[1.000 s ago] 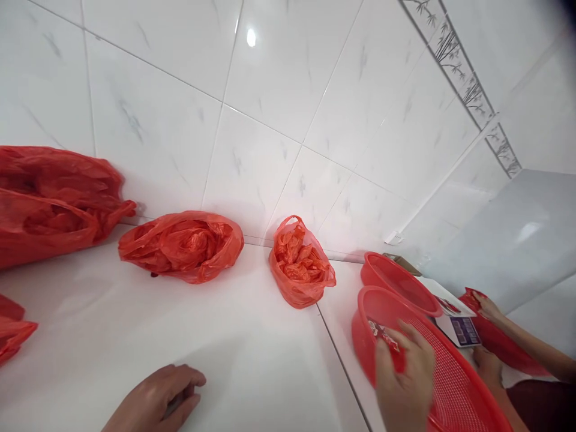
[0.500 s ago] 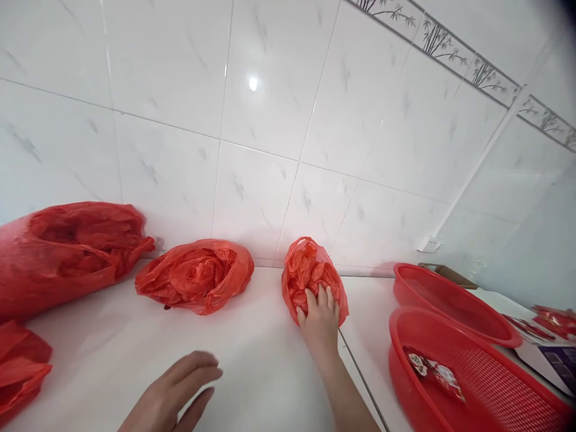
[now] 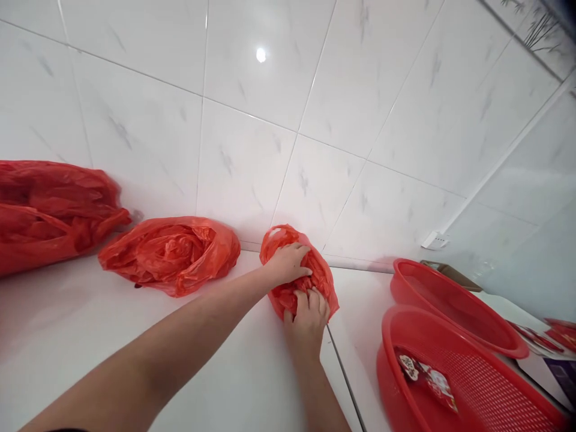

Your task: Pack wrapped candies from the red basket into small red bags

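Observation:
A small red plastic bag (image 3: pixel 321 279) stuffed with crumpled red bags sits on the white counter against the tiled wall. My left hand (image 3: pixel 285 263) reaches across and closes over its top, fingers curled into the plastic. My right hand (image 3: pixel 308 315) presses the bag's near side, fingertips dug into the red plastic. Both hands grip the same bag.
A medium red bag (image 3: pixel 171 255) and a large red bag (image 3: pixel 49 210) lie left along the wall. Right stand two red plastic baskets: a near mesh basket (image 3: pixel 486 399) holding a printed packet (image 3: pixel 425 378), and a far basket (image 3: pixel 454 306). A white counter (image 3: pixel 90 342) stretches in front.
My left hand has left the counter and reached onto the small bag's top. My right hand, a second ago at the mesh basket, stays on the bag's near side.

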A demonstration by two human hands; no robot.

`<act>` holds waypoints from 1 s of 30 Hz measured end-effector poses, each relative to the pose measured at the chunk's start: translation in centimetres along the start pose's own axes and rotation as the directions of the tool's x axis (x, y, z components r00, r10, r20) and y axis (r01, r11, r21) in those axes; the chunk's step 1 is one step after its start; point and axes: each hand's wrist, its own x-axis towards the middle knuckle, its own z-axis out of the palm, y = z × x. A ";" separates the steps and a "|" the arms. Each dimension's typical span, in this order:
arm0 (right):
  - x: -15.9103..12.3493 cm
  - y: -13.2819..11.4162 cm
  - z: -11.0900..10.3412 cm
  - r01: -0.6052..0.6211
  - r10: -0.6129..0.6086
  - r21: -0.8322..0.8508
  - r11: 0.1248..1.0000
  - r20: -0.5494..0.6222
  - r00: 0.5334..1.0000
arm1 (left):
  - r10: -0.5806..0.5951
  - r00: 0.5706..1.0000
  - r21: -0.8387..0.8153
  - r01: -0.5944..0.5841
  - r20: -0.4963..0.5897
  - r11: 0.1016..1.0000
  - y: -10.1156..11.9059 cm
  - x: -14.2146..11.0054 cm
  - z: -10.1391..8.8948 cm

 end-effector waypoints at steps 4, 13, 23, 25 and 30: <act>0.5 1.3 0.2 -0.100 0.101 0.022 0.995 -0.062 0.993 | -0.146 0.989 0.016 0.146 0.012 0.989 -3.7 1.2 3.5; 0.6 2.9 1.4 -0.164 0.165 0.020 0.986 -0.116 0.979 | -0.101 0.993 -0.107 0.096 -0.052 0.990 -4.0 1.8 1.8; 0.3 2.7 1.5 -0.174 0.173 0.007 0.985 -0.101 0.980 | -0.016 0.987 -0.314 -0.035 -0.157 0.949 1.1 -5.7 -6.4; 0.4 2.5 1.5 -0.177 0.177 0.007 0.984 -0.091 0.980 | -0.021 0.999 -0.341 0.005 -0.044 0.940 0.4 -8.3 -7.4; 0.5 2.2 1.3 -0.162 0.161 -0.006 0.987 -0.103 0.982 | -0.103 0.977 0.103 0.085 0.189 0.991 -4.3 -11.4 -8.2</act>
